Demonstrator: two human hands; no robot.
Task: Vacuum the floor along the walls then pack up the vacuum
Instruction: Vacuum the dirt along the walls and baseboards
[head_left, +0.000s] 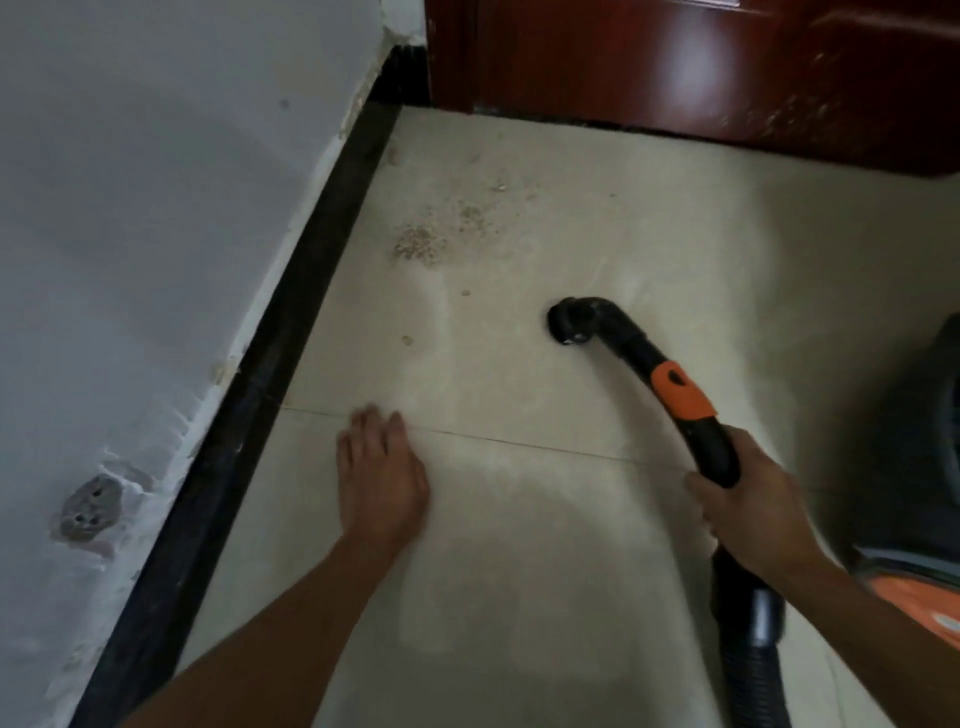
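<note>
Vacuum nozzle (569, 322) down at the tile floor (519, 545), short of the crumbs.

The right hand (748, 499) has its fingers wrapped round the curved black hose handle (696, 415), probably to steer the nozzle. The left hand (382, 478) lies flat on the tile with straight fingers, holding nothing and likely bracing a crouch. The crumb patch (418, 244) lies ahead, near the dark baseboard (291, 322) and red wooden door (675, 67) that close the corner, with bare tile between it and the nozzle. The vacuum body (924, 587) crowds the right.

glossy wood door (727, 67) — matt tile floor (519, 519)
</note>
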